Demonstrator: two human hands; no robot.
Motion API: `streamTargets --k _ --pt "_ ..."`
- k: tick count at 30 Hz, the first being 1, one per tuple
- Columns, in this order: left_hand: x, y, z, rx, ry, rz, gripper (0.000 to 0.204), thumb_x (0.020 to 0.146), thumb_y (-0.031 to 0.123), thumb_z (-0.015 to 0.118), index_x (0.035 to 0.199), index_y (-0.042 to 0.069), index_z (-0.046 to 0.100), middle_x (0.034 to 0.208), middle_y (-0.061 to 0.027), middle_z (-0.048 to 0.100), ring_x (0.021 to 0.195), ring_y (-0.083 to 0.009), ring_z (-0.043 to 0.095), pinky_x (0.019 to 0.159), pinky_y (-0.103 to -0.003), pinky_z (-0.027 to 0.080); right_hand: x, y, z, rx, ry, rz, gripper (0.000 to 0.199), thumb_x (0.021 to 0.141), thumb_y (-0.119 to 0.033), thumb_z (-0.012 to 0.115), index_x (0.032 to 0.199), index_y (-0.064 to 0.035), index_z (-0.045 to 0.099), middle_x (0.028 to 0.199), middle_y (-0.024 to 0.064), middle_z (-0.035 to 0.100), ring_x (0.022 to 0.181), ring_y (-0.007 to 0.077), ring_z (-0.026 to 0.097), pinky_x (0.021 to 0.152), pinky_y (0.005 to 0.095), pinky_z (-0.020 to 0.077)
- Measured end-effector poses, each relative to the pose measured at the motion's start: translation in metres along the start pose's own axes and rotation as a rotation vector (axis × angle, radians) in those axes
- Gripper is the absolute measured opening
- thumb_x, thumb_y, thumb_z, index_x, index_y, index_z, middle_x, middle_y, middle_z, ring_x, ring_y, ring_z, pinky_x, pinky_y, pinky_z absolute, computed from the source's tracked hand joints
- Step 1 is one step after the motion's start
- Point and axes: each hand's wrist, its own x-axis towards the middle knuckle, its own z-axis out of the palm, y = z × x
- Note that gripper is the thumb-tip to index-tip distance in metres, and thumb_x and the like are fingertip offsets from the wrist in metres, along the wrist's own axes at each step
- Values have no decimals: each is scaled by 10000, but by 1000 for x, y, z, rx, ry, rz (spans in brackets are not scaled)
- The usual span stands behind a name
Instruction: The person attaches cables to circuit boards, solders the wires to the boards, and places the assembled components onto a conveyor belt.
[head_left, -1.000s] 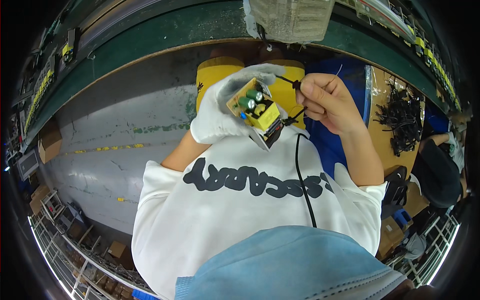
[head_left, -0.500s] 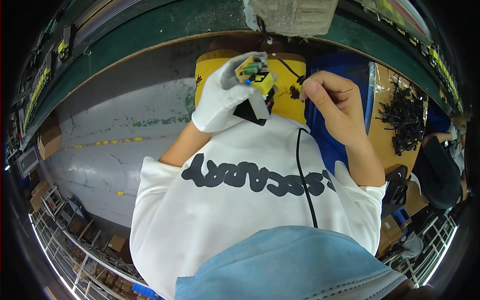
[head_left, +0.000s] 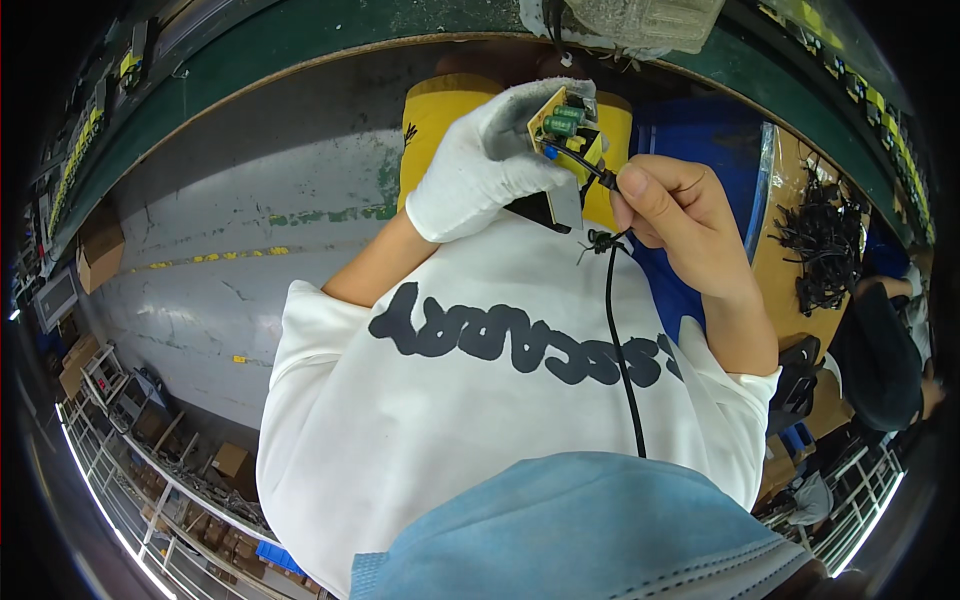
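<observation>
In my left hand (head_left: 470,170), which wears a white glove, a small circuit board (head_left: 563,122) is gripped, tilted up. Green cylindrical capacitors, a yellow block and a flat grey metal plate (head_left: 567,205) show on it. My bare right hand (head_left: 680,210) pinches a thin black cable (head_left: 606,181) between thumb and fingertips. The cable reaches across to the board beside the blue part; whether its end is fixed there I cannot tell. A tangled black bit (head_left: 602,241) hangs just below my right fingers, at the top of a black cord (head_left: 622,350) lying over my white shirt.
A green bench edge (head_left: 330,52) curves across the far side, with a cloudy plastic container (head_left: 655,22) on it. At right, a blue bin (head_left: 690,130) stands beside a brown surface holding a heap of black cables (head_left: 822,240). Another person (head_left: 880,340) sits at far right.
The board has moved right and slightly away from me in my left hand. My right hand has turned, and its black cable now crosses to the board, where before it was apart.
</observation>
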Motion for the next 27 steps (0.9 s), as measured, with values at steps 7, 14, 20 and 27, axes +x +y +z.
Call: streamTargets --k 7,14,20,27 --pt "0 1 0 -17 -19 -9 708 705 -40 766 1345 30 471 1267 -52 549 1102 -149 534 958 -293 454 2 2 -3 101 -51 109 431 989 -347 512 716 -25 599 531 -67 387 491 24 276 451 225 215" --pt "0 3 1 72 -20 19 872 658 333 849 1355 1 443 1367 -120 501 1169 -207 542 967 -328 470 4 4 -4 304 -111 208 439 990 -378 503 728 -34 579 512 -92 278 456 26 187 427 226 150" --pt "1 2 0 54 -58 44 860 674 310 841 1368 14 429 1387 -122 481 1193 -208 528 977 -329 465 5 3 -3 351 -123 249 441 985 -394 508 735 -36 564 522 -95 256 458 27 173 426 223 139" --pt "3 -2 2 50 3 117 724 700 -53 769 1336 44 438 1295 -81 522 1167 -186 519 979 -322 472 8 11 1 681 -182 285 416 994 -396 481 738 -69 516 530 -74 311 460 31 192 387 211 135"
